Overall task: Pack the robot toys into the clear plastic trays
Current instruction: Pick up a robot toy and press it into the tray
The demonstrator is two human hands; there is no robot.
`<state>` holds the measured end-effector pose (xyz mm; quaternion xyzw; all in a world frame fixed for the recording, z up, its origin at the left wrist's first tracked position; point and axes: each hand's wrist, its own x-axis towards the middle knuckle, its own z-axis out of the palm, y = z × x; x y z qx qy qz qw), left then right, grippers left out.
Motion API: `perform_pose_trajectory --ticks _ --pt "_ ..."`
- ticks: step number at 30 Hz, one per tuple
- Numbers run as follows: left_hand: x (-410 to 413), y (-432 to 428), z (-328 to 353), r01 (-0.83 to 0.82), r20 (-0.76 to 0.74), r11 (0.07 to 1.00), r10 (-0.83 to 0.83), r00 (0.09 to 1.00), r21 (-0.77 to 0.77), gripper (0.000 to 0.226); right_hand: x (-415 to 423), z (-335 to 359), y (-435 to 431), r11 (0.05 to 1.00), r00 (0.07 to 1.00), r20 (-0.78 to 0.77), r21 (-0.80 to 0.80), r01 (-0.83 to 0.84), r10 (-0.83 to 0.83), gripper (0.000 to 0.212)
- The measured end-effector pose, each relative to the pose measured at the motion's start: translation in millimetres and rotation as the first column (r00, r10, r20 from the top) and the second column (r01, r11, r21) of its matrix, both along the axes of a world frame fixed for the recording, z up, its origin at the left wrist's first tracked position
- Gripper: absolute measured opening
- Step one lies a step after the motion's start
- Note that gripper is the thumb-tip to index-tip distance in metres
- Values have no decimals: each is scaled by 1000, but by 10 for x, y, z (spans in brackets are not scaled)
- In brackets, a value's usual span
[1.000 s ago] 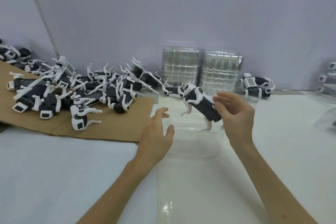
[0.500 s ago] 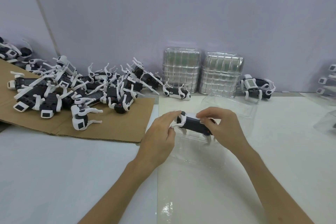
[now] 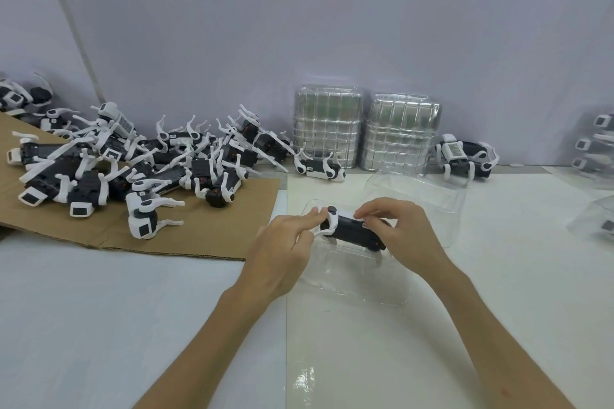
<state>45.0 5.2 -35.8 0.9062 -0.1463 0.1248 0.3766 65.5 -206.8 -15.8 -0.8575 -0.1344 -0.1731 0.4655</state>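
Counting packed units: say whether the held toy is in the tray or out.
In: robot toy lies within the rim of the clear tray; fully seated, cannot tell.

toy pile (image 3: 133,163) on cardboard (image 3: 212,236), left of tray (image 3: 349,279)
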Motion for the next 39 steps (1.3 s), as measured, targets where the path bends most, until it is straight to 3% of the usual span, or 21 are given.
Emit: perform_pose_trajectory --ticks 4,8,11,16,19,22,27,33,39 --pt "21 -16 -24 -20 30 993 17 999 117 59 12 -9 -8 1000 1000 -4 -18 -7 7 26" --pt "7 -75 -112 -45 106 966 19 994 253 40 26 -23 -22 993 999 -26 -115 -22 19 27" --pt "13 -64 -124 -31 94 985 15 995 172 38 21 -24 -20 999 998 65 -42 5 -3 26" --pt "29 -49 -116 -74 98 992 84 992 -104 38 58 -3 -70 985 975 159 92 144 -157 27" --pt "76 -10 -97 -167 -47 959 160 986 -228 44 88 -1 -111 971 970 96 113 213 -224 23" --pt "103 0 -75 -210 -261 930 132 956 -302 48 99 -28 -158 962 962 5 22 273 -274 20" --pt "98 -10 -65 -193 -410 845 -34 911 -498 32 68 15 -174 989 990 -122 124 79 -64 39" --pt "111 58 -46 -256 -462 744 -79 883 -617 48 80 -34 -261 985 959 -233 -23 -170 160 55" --pt "111 3 -58 -313 -475 704 -39 879 -638 65 93 -44 -262 980 956 -233 -46 -193 177 57"
